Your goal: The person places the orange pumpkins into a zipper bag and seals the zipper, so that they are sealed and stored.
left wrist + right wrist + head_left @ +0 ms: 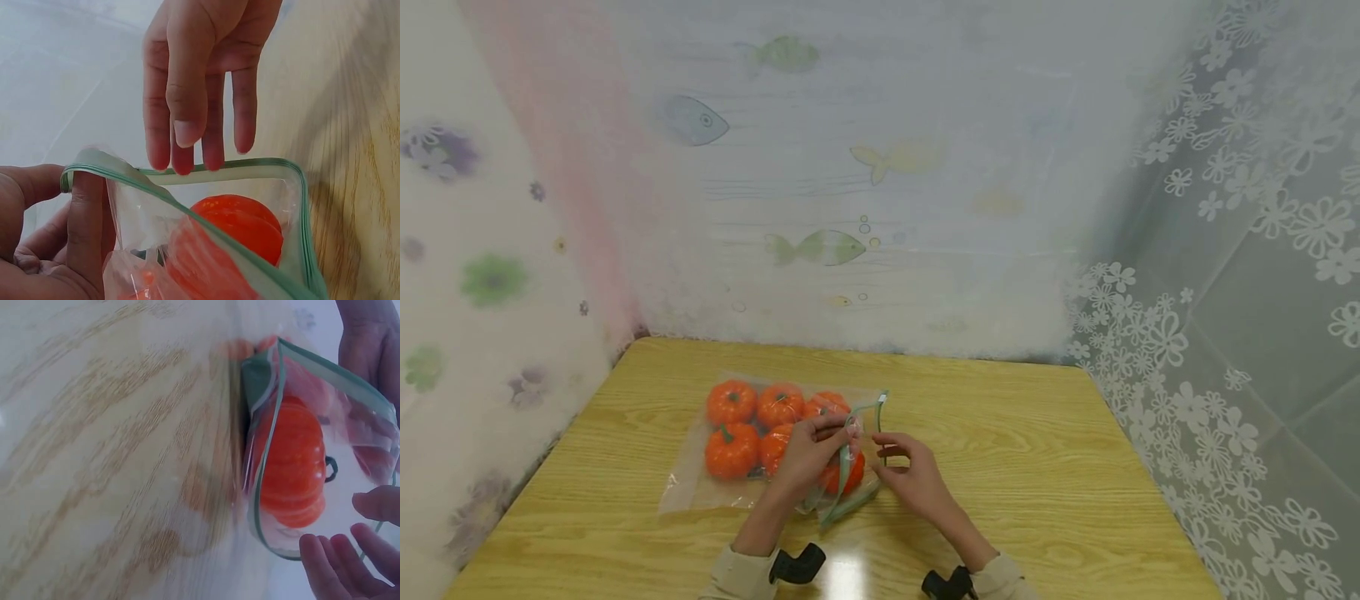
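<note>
A clear zip bag [681, 487] with a green zip edge lies on the table, holding several small orange toy pumpkins [732, 454]. Its mouth faces right and stands open. My left hand [808, 458] grips the bag's rim; in the left wrist view its fingers are inside the green zip edge [303, 206] and its thumb outside. One pumpkin [292, 462] with a dark stem sits just inside the mouth. My right hand [917, 479] is at the opposite side of the mouth, its fingers extended with fingertips right at the rim and nothing held.
The bag lies on a wood-grain table [1015, 467], left of its middle. A pale curtain with fish drawings [880, 208] hangs behind the table. Flower-patterned sheets [1240, 400] enclose the right and left sides.
</note>
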`<state>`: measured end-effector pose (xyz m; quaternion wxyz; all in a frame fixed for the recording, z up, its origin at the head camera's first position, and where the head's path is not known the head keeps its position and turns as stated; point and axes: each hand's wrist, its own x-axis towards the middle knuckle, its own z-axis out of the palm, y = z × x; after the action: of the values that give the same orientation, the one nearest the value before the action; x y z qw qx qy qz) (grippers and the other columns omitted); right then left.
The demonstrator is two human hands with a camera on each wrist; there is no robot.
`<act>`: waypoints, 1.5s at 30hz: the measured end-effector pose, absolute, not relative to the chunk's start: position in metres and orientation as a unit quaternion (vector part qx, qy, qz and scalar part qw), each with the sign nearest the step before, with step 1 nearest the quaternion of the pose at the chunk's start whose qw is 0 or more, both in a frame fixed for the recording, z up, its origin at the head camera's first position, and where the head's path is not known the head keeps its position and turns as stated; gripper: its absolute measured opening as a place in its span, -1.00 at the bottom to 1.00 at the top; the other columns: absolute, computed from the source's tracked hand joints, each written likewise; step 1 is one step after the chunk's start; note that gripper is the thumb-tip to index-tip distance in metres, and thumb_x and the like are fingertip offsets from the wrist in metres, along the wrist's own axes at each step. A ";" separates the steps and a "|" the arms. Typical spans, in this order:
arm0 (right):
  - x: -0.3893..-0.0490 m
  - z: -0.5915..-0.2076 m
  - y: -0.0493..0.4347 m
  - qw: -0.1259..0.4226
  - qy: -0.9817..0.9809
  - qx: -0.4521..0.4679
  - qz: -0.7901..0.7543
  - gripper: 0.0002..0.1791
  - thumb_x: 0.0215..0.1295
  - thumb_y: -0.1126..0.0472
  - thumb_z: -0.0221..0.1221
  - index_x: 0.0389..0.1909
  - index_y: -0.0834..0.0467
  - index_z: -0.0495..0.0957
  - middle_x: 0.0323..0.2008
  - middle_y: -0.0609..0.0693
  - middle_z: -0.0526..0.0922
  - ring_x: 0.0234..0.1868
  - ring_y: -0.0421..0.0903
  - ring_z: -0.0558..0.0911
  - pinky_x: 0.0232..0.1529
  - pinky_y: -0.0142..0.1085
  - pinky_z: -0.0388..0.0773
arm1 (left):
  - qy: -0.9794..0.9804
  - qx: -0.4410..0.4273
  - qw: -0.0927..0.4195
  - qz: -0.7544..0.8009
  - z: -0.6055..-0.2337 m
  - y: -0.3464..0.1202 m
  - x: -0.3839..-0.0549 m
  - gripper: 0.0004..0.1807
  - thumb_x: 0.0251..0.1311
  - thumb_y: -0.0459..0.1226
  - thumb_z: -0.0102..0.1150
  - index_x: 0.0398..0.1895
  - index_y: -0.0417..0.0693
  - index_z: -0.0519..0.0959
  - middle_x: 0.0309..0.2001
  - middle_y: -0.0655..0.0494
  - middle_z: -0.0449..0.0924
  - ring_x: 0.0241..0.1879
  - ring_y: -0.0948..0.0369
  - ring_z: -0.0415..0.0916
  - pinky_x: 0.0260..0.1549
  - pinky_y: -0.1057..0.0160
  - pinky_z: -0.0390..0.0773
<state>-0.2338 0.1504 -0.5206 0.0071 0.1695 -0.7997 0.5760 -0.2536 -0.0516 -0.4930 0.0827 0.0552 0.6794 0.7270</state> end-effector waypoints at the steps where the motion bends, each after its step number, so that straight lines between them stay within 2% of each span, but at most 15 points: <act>1: -0.234 -0.520 0.151 0.012 -0.799 0.163 0.578 -0.62 0.38 0.40 0.26 0.19 0.37 0.55 0.17 0.34 0.57 0.09 0.30 0.62 -0.07 -0.32 0.70 | 0.684 0.053 0.082 0.723 -0.493 -0.052 -0.253 -0.61 0.44 -0.31 0.19 0.23 -0.37 0.55 -0.03 -0.17 0.71 -0.21 0.23 0.71 -0.29 0.37 0.68; 6: -0.237 -0.519 0.157 0.052 -0.800 0.120 0.586 -0.72 0.40 0.39 0.23 0.09 0.35 0.61 0.09 0.30 0.62 0.03 0.25 0.64 -0.13 -0.34 0.70 | 0.696 0.054 0.086 0.711 -0.493 -0.053 -0.252 -0.59 0.46 -0.24 0.18 0.24 -0.31 0.56 -0.03 -0.19 0.72 -0.20 0.15 0.71 -0.33 0.34 0.68; 11: -0.246 -0.519 0.163 0.075 -0.805 0.083 0.582 -0.70 0.48 0.28 0.19 0.13 0.32 0.60 0.16 0.25 0.59 0.07 0.16 0.62 -0.06 -0.22 0.70 | 0.686 0.063 0.099 0.718 -0.493 -0.057 -0.248 -0.56 0.49 -0.23 0.14 0.28 -0.34 0.53 -0.01 -0.20 0.71 -0.17 0.12 0.72 -0.27 0.27 0.73; 16: -0.258 -0.512 0.167 0.048 -0.808 0.074 0.583 -0.62 0.57 0.18 0.09 0.24 0.32 0.52 0.22 0.31 0.54 0.12 0.19 0.59 0.01 -0.07 0.67 | 0.675 0.053 0.095 0.730 -0.491 -0.063 -0.244 -0.61 0.49 -0.30 0.13 0.25 -0.37 0.54 -0.09 -0.14 0.72 -0.27 0.21 0.70 -0.26 0.26 0.74; 20: -0.270 -0.506 0.165 0.009 -0.808 0.068 0.586 -0.54 0.61 0.09 0.04 0.32 0.29 0.47 0.26 0.29 0.52 0.20 0.26 0.56 0.14 0.06 0.61 | 0.673 0.052 0.078 0.733 -0.489 -0.071 -0.239 -0.65 0.48 -0.36 0.11 0.19 -0.45 0.54 -0.12 -0.23 0.71 -0.32 0.22 0.70 -0.28 0.24 0.75; 23: -0.280 -0.502 0.161 -0.016 -0.805 0.065 0.589 -0.48 0.62 0.01 0.00 0.36 0.31 0.42 0.27 0.28 0.51 0.21 0.25 0.56 0.18 0.09 0.58 | 0.689 0.051 0.073 0.719 -0.489 -0.077 -0.234 -0.66 0.47 -0.34 0.13 0.14 -0.46 0.56 -0.11 -0.23 0.72 -0.30 0.22 0.71 -0.28 0.27 0.73; 27: -0.291 -0.499 0.157 -0.033 -0.795 0.059 0.603 -0.45 0.64 0.01 -0.04 0.37 0.37 0.39 0.21 0.30 0.53 0.14 0.22 0.60 0.17 0.09 0.59 | 0.710 0.060 0.107 0.693 -0.491 -0.088 -0.228 -0.63 0.47 -0.22 0.17 0.05 -0.43 0.61 -0.21 -0.12 0.75 -0.33 0.23 0.71 -0.32 0.28 0.72; 31: -0.298 -0.497 0.156 -0.046 -0.778 0.058 0.624 -0.45 0.65 0.08 -0.04 0.36 0.45 0.35 0.15 0.36 0.55 0.07 0.25 0.62 0.11 0.10 0.62 | 0.711 0.082 0.168 0.678 -0.497 -0.101 -0.220 -0.57 0.47 -0.14 0.18 0.00 -0.43 0.64 -0.28 -0.09 0.75 -0.38 0.18 0.72 -0.36 0.21 0.74; 34: -0.303 -0.497 0.155 -0.058 -0.765 0.054 0.640 -0.45 0.63 0.10 -0.01 0.37 0.46 0.34 0.12 0.38 0.55 0.04 0.29 0.62 0.07 0.09 0.65 | 0.707 0.095 0.203 0.671 -0.502 -0.112 -0.214 -0.57 0.47 -0.16 0.17 0.01 -0.46 0.64 -0.26 -0.09 0.76 -0.35 0.18 0.73 -0.35 0.18 0.75; 38: -0.308 -0.498 0.154 -0.067 -0.757 0.052 0.648 -0.46 0.61 0.13 0.03 0.37 0.45 0.33 0.12 0.38 0.55 0.03 0.28 0.63 0.02 0.03 0.69 | 0.713 0.113 0.223 0.656 -0.509 -0.123 -0.204 -0.60 0.49 -0.20 0.14 -0.04 -0.50 0.65 -0.29 -0.09 0.76 -0.37 0.20 0.72 -0.41 0.26 0.72; 43: -0.313 -0.499 0.153 -0.074 -0.748 0.066 0.657 -0.56 0.59 0.25 0.02 0.30 0.47 0.39 0.04 0.38 0.60 0.02 0.33 0.64 -0.02 -0.03 0.71 | 0.709 0.139 0.266 0.638 -0.521 -0.128 -0.193 -0.61 0.48 -0.22 0.14 -0.17 -0.51 0.67 -0.37 -0.09 0.75 -0.45 0.25 0.69 -0.51 0.35 0.68; 45: -0.315 -0.500 0.153 -0.075 -0.743 0.069 0.661 -0.62 0.59 0.28 0.01 0.25 0.46 0.44 -0.02 0.36 0.62 0.00 0.33 0.65 -0.05 -0.07 0.73 | 0.704 0.140 0.284 0.636 -0.526 -0.128 -0.189 -0.63 0.47 -0.24 0.14 -0.18 -0.50 0.66 -0.37 -0.06 0.73 -0.45 0.26 0.68 -0.48 0.35 0.69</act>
<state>-0.3153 0.1532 -0.4999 -0.0747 0.0685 -0.7434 0.6611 -0.1890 -0.1275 -0.5257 0.2836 0.1403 0.7041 0.6357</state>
